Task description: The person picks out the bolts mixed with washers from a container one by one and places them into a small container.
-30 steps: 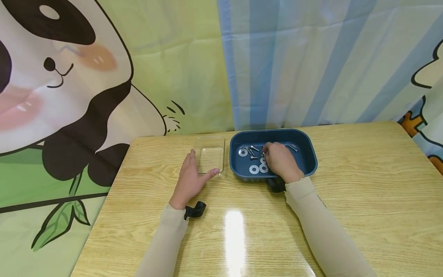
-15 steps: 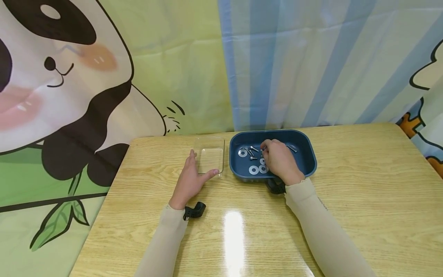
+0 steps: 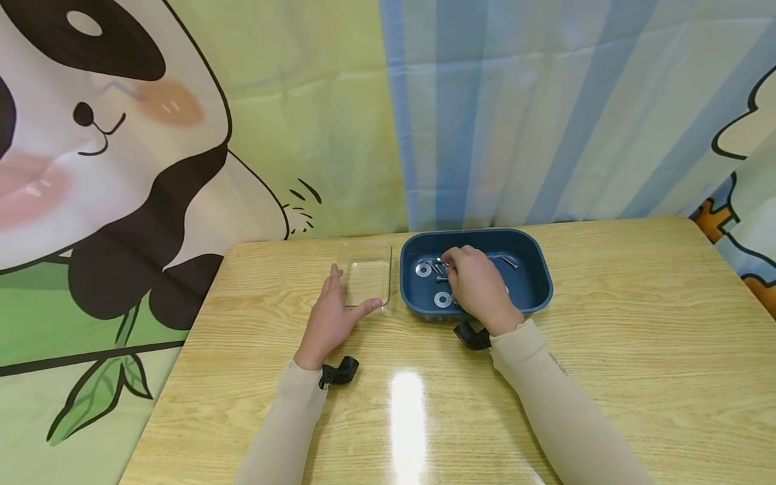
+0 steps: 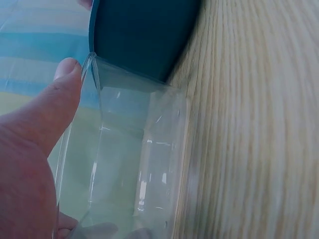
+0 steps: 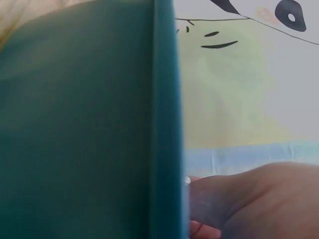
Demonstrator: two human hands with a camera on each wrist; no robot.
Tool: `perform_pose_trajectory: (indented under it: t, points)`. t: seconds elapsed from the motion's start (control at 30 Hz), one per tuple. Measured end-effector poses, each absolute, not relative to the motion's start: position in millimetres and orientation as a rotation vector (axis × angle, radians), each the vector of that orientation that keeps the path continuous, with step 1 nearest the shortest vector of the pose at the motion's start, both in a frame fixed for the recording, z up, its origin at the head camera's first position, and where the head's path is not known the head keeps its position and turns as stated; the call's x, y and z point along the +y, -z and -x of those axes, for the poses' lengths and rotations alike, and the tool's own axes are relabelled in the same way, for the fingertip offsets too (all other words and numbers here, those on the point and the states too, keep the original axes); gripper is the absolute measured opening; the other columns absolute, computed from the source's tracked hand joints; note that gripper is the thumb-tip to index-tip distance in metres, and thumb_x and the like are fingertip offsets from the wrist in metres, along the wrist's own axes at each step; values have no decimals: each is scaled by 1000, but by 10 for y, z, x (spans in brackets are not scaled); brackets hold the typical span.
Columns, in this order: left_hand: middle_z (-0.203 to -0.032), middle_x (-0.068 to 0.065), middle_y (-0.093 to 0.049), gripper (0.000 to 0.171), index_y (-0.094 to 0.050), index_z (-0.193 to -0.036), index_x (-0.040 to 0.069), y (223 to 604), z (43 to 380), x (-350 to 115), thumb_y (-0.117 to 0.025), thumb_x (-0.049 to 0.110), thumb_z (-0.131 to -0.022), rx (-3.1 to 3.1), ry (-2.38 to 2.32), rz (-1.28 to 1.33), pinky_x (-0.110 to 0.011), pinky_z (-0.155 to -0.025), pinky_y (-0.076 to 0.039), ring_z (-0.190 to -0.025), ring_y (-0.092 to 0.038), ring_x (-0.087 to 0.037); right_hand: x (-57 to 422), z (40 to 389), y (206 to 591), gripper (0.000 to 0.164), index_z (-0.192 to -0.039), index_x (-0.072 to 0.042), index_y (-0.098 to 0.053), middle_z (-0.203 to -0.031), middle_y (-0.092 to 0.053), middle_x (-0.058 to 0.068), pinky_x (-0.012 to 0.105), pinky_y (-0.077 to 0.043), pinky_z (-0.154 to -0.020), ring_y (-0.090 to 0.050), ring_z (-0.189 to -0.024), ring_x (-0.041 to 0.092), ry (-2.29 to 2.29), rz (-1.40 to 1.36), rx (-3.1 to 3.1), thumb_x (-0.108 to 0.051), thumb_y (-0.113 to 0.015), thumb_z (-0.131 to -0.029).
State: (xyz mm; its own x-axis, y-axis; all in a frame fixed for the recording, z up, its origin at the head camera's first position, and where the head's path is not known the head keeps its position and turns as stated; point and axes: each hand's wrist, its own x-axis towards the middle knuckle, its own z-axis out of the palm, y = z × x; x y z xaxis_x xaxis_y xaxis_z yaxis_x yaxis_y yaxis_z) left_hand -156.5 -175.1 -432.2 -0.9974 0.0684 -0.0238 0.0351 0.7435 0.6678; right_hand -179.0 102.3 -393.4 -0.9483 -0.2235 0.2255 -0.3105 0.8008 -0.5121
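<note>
My left hand is at the near left corner of a clear plastic box. Its fingers lie straight along the left side; in the left wrist view the thumb rests on the box's rim. My right hand is inside a blue tray, fingers bent downward over several loose bolts and flat washers. The fingertips are mostly hidden, and I cannot tell whether they pinch anything. In the right wrist view the tray wall covers most of the hand.
Both containers stand side by side near the back of the wooden table, with a narrow gap between them. Behind the table hangs a printed curtain with a panda figure. A black wrist camera sits beside the tray's front wall.
My right hand has moved left within the tray, towards the bolts on its left side, and now covers some of the washers. The left hand has stayed at the clear box.
</note>
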Motion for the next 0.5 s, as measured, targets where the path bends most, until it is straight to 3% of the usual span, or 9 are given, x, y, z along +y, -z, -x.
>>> perform_pose_trajectory:
  t: [0.5]
  points:
    - [-162,-25,-21,125,1,-161,2,4317,1560,-1752,-67,71,-82,2896,-1102,-90,-58,-110,-36,-137,-42,-45,856,1731,3921,17,-113,-1,-71,-98,-65,11,40,-52,-76,-59,-88,26,-898,-508,-2722,-5,-63,-98]
